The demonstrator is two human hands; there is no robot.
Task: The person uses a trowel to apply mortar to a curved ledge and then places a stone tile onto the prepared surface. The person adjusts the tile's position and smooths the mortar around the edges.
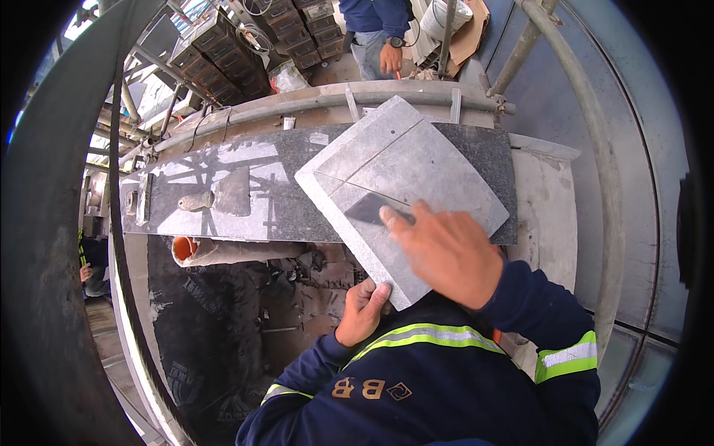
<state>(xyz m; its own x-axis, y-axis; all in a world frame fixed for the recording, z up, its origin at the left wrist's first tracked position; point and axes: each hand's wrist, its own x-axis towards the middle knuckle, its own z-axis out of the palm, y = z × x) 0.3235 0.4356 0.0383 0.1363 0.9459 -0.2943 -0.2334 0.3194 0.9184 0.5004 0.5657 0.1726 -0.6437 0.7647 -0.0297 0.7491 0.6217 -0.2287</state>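
A light grey rectangular stone slab (pixel 439 160), with thin dark lines across its face, lies tilted over a dark speckled board (pixel 290 215). My left hand (pixel 362 308) is closed on the slab's near left edge, thumb on top and fingers underneath. My right hand (pixel 450 253), slightly blurred, is closed on a dark flat piece (pixel 366 209), which lies against the slab's face. Its exact kind is hard to make out, since my fingers cover one end. On the board to the left rests a wide-bladed scraper (pixel 197 201) with a pale, crusted handle.
Below the board lies a wrapped roll (pixel 238 253) with an orange inside, over torn dark sheeting (pixel 201 327). Scaffold tubes (pixel 297 105) run behind and at both sides. Another person's hand (pixel 390 58) shows beyond the rail, near stacked dark crates (pixel 223 52). A further person stands far left.
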